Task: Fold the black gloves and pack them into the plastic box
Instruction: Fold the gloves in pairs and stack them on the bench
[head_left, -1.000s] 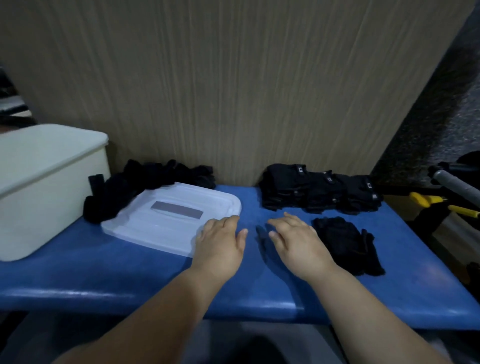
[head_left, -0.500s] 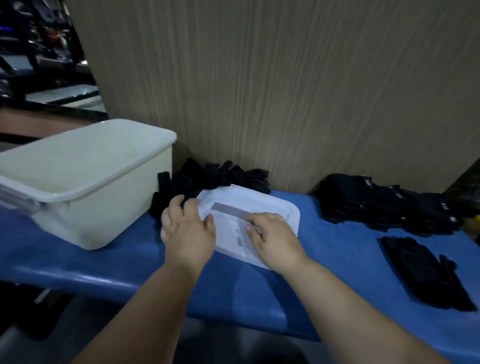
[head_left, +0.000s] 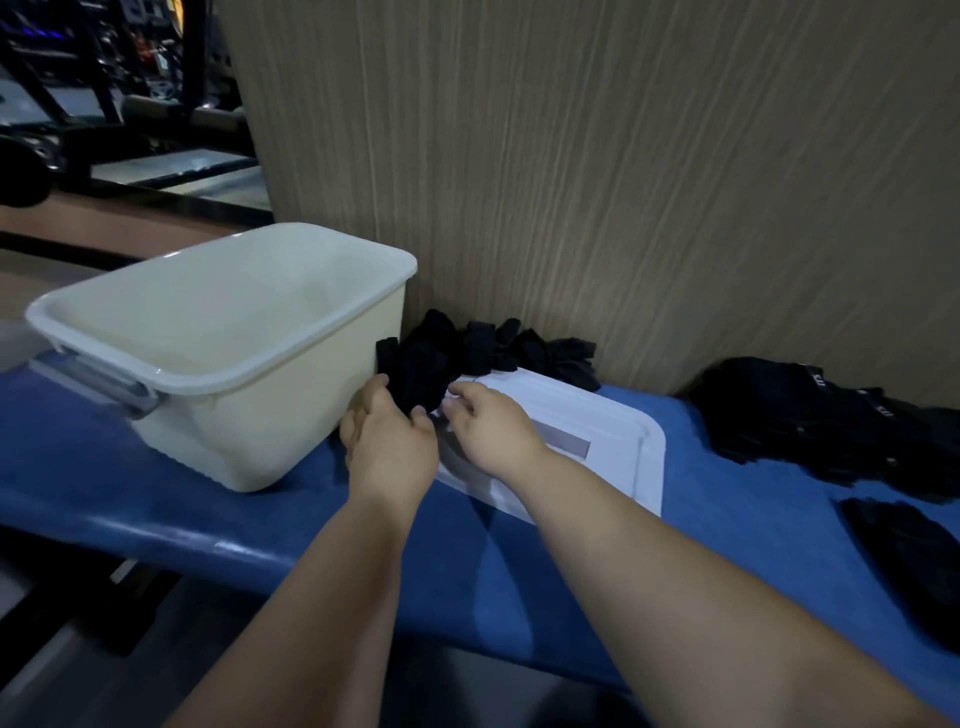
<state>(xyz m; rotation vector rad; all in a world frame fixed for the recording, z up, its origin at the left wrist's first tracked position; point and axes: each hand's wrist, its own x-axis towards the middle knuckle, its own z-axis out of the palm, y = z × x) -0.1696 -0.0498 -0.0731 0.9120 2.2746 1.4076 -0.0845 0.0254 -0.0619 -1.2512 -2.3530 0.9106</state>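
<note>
A loose heap of black gloves (head_left: 483, 351) lies against the wooden wall, between the cream plastic box (head_left: 270, 431) and the clear box lid (head_left: 613, 441). My left hand (head_left: 387, 439) grips the near edge of a black glove (head_left: 421, 379) from that heap. My right hand (head_left: 488, 423) rests over the lid's far left corner, fingers curled at the same glove's edge. The box stands open with nothing inside it that I can see. A pile of folded black gloves (head_left: 831, 421) lies at the right, and another flat black glove (head_left: 914, 561) lies nearer me.
Everything sits on a blue padded bench (head_left: 171, 499) against a wood-grain panel (head_left: 623, 182). The box has a grey latch handle (head_left: 104, 387) on its left end. Dark gym machines (head_left: 104, 104) stand behind at the far left.
Both hands have moved forward from the lid to the loose glove heap, and the left hand has taken hold of a glove. The view has turned further left.
</note>
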